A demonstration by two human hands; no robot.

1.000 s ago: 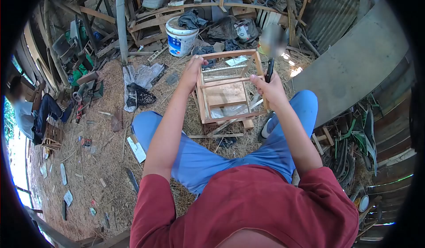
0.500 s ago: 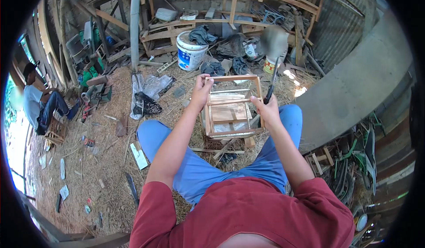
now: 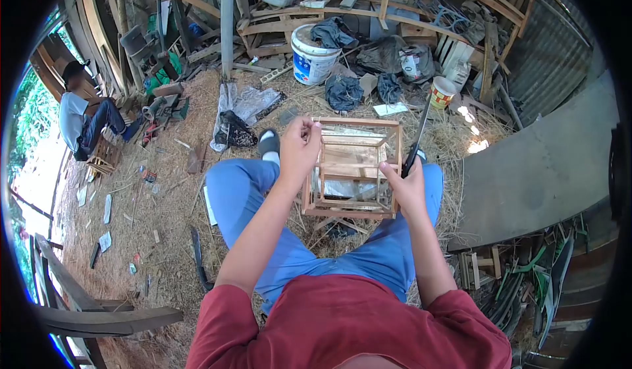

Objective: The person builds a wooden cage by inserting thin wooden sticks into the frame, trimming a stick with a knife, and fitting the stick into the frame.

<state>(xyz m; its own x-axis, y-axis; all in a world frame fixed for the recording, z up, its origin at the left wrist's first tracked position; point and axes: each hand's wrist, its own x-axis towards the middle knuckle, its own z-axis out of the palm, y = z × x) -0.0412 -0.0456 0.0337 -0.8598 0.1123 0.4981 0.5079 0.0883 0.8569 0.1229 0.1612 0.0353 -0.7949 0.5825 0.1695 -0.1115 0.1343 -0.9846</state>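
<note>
Between my knees stands a small box-shaped wooden frame (image 3: 352,213) made of thin strips, open on its sides. My left hand (image 3: 301,146) is closed on its upper left corner, fingers curled over the edge. My right hand (image 3: 407,183) grips the black handle of a long-bladed knife (image 3: 421,132), whose blade points up and away from me. The right thumb rests against the right side of the frame. Through the strips, pale boards and a clear plastic sheet show below or inside; which of the two I cannot tell.
Straw and scraps cover the ground. A white bucket (image 3: 315,63) and a red-yellow tub (image 3: 442,92) stand ahead. A dark long blade (image 3: 198,257) lies at left, where another person (image 3: 82,115) sits. A large grey sheet (image 3: 526,178) leans at right.
The view has shifted, so the surroundings sit lower and further right. The frame has tilted, showing more of its depth. The left fingers have curled in more; the knife stays in my right hand.
</note>
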